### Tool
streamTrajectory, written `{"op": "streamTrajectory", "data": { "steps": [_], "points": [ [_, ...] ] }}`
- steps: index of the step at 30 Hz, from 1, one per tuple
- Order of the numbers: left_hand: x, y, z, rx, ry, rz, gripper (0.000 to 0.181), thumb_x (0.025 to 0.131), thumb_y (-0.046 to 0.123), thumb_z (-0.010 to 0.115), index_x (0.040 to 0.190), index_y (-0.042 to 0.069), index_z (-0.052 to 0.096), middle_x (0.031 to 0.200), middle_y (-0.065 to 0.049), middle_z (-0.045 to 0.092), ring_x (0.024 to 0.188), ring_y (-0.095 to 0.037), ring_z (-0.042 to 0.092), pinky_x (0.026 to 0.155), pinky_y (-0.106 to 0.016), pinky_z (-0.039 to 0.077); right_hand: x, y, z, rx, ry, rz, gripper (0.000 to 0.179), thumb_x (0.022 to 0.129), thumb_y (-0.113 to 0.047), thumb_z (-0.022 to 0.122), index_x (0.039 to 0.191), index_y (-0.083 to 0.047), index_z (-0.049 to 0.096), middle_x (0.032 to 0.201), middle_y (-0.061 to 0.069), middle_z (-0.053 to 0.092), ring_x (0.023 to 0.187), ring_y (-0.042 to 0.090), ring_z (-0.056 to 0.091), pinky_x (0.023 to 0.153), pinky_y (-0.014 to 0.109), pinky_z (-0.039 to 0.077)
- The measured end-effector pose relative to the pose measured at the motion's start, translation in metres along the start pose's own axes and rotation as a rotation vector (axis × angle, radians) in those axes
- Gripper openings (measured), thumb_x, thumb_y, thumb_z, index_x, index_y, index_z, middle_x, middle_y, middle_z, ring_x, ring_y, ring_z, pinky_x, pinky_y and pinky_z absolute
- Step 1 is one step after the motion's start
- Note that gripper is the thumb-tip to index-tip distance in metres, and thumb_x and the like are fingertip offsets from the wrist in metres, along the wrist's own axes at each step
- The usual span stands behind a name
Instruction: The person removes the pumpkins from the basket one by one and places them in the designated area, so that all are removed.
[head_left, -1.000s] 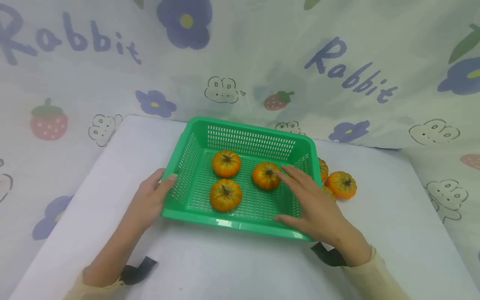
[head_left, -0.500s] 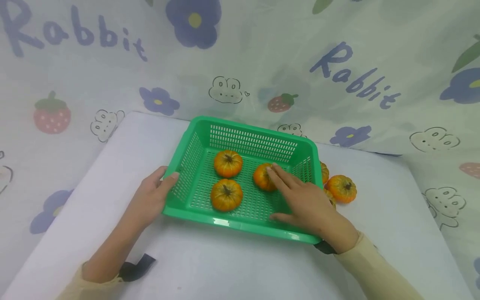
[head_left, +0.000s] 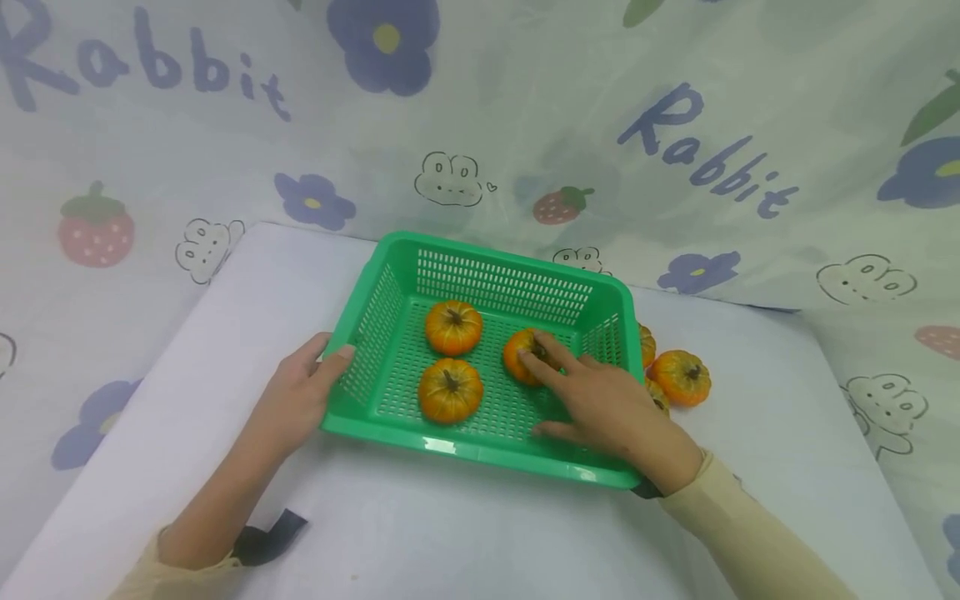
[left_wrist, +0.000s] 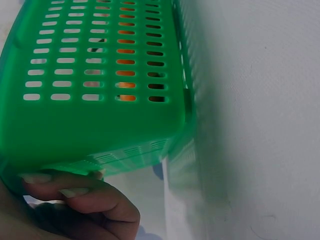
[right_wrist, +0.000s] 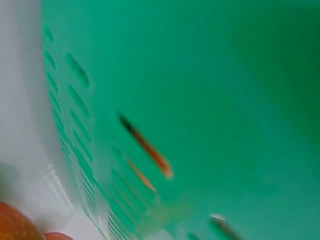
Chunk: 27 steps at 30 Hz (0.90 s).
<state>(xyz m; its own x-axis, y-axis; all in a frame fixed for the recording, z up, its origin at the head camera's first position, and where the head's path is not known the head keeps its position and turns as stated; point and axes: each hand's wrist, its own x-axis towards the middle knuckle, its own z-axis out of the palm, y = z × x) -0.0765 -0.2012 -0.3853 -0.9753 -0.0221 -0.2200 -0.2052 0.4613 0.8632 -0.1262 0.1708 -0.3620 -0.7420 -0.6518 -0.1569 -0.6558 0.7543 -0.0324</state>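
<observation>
A green plastic basket stands on the white table with three small orange pumpkins inside. At its left rim my left hand grips with the thumb over the edge; bent fingers show against the outside in the left wrist view. My right hand reaches over the right side into the basket. Its fingertips touch the top of the right pumpkin, partly covering it, while the thumb is spread away. The back pumpkin and the front pumpkin sit to the left of it.
Outside the basket's right wall lie several more pumpkins, some partly hidden; one pumpkin shows at the lower left of the right wrist view. A patterned cloth hangs behind the white table.
My right hand has moved left and down onto the right pumpkin in the basket, which it had hovered beside. The left hand keeps its hold on the rim.
</observation>
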Motion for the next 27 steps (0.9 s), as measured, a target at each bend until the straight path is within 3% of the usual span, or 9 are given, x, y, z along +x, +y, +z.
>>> {"op": "streamTrajectory", "data": {
  "steps": [9, 16, 23, 27],
  "points": [
    [-0.0018, 0.0031, 0.0000, -0.004, 0.009, 0.008, 0.062, 0.112, 0.052, 0.038, 0.151, 0.005, 0.044, 0.104, -0.015, 0.070, 0.082, -0.026, 0.064, 0.066, -0.034, 0.053, -0.0007, -0.0005, 0.0031, 0.016, 0.104, -0.013, 0.094, 0.086, -0.063, 0.080, 0.160, -0.018, 0.043, 0.163, 0.009, 0.040, 0.120, 0.039, 0.063, 0.065, 0.043, 0.059],
    [-0.0027, 0.0047, 0.0003, 0.005, 0.011, 0.011, 0.063, 0.112, 0.052, 0.038, 0.151, 0.004, 0.043, 0.099, -0.014, 0.070, 0.079, -0.026, 0.064, 0.064, -0.034, 0.053, -0.0005, -0.0015, 0.0035, 0.038, 0.146, 0.009, 0.103, 0.085, -0.061, 0.081, 0.163, -0.012, 0.035, 0.152, 0.010, 0.051, 0.124, 0.035, 0.058, 0.085, 0.048, 0.059],
    [-0.0026, 0.0030, 0.0010, -0.008, 0.010, 0.007, 0.064, 0.112, 0.053, 0.039, 0.153, 0.004, 0.042, 0.101, -0.015, 0.070, 0.080, -0.027, 0.065, 0.064, -0.033, 0.053, -0.0011, -0.0022, 0.0054, 0.000, 0.182, 0.024, 0.077, 0.087, -0.058, 0.082, 0.147, -0.016, 0.057, 0.121, 0.008, 0.054, 0.104, 0.028, 0.053, 0.077, 0.038, 0.056],
    [-0.0032, 0.0032, 0.0013, -0.005, 0.014, 0.008, 0.064, 0.112, 0.053, 0.039, 0.153, 0.004, 0.042, 0.101, -0.015, 0.070, 0.080, -0.027, 0.065, 0.064, -0.033, 0.053, -0.0017, -0.0026, 0.0058, -0.011, 0.190, 0.012, 0.067, 0.085, -0.055, 0.085, 0.137, -0.017, 0.066, 0.121, 0.009, 0.056, 0.104, 0.028, 0.052, 0.081, 0.038, 0.055]
  ]
}}
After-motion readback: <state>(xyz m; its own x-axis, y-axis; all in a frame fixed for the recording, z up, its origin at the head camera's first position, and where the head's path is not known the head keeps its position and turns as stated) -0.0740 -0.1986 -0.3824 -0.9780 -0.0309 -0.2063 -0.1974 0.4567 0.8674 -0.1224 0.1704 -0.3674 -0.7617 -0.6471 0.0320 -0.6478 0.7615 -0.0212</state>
